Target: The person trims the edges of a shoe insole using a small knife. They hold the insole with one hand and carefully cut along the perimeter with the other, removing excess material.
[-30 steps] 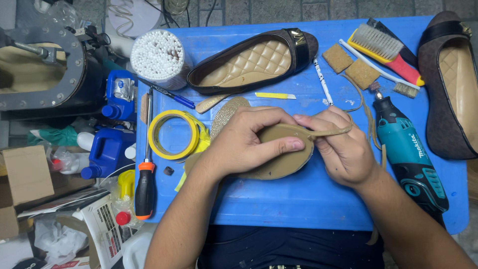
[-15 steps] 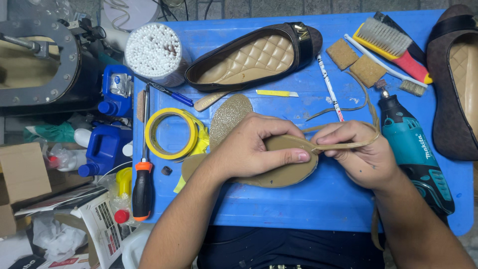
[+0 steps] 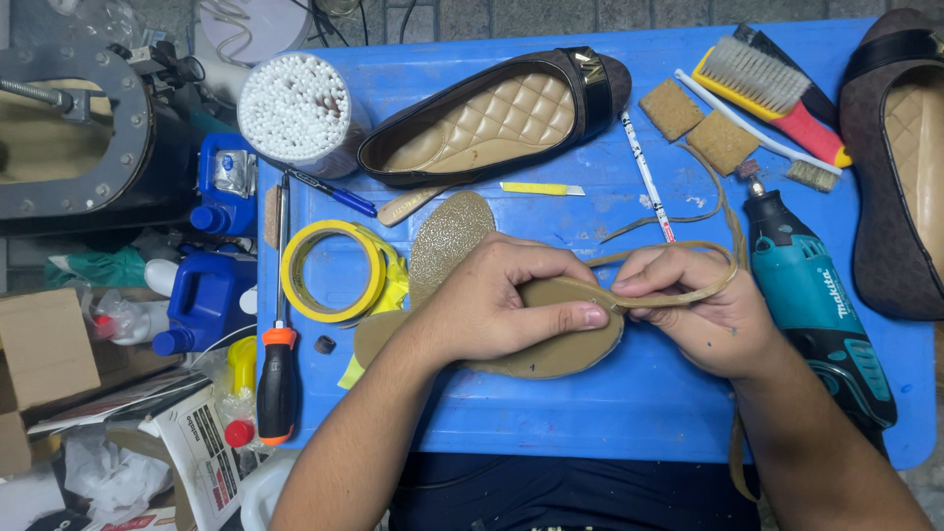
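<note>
My left hand (image 3: 501,300) presses down on a tan shoe insole (image 3: 565,344) lying on the blue table (image 3: 639,413), thumb at its right edge. My right hand (image 3: 693,310) pinches a thin tan strip (image 3: 688,295) against that edge; the strip loops back over the table. A second, speckled insole (image 3: 447,236) lies just beyond my left hand. A brown flat shoe with quilted lining (image 3: 497,118) rests at the back of the table.
A roll of yellow tape (image 3: 329,270), an orange-handled screwdriver (image 3: 278,379), a tub of cotton swabs (image 3: 295,108), a teal rotary tool (image 3: 816,305), a brush (image 3: 772,88), two sanding blocks (image 3: 696,126), another shoe (image 3: 905,157) and blue bottles (image 3: 211,295) surround my hands.
Both hands and the insole have shifted slightly toward me. My right hand has drawn the strip further along the insole's edge, and the strip's loop now curves behind it.
</note>
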